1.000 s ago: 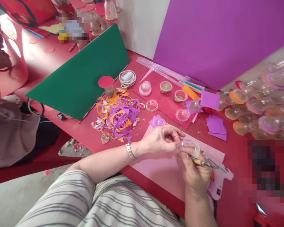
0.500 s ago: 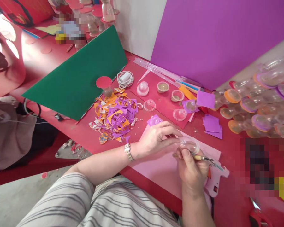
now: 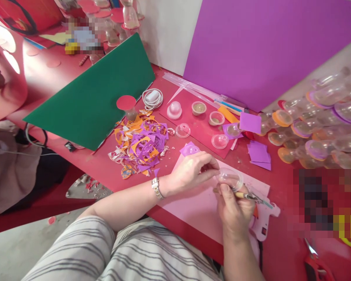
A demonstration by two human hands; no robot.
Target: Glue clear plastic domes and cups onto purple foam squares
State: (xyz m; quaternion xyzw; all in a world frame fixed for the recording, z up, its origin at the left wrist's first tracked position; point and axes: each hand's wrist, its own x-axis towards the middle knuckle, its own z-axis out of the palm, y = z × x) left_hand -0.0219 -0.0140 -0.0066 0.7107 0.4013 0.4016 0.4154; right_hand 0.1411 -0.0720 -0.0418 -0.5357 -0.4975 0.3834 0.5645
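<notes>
Pinching one clear plastic dome [image 3: 229, 179] by its rim, the left hand [image 3: 193, 171] holds it just above a pink sheet [image 3: 199, 207] on the red surface [image 3: 105, 164]. The right hand [image 3: 235, 212] has its fingers closed on one thin tool [image 3: 251, 197], touching the dome's near edge. One white glue gun [image 3: 263, 222] lies beside it. Beyond, six small clear cups [image 3: 219, 141] sit near one heap of purple and orange paper scraps [image 3: 142, 144].

- No text, label, brand or number can be read on any thing here (some areas are blurred, so nothing legible shows there either).
</notes>
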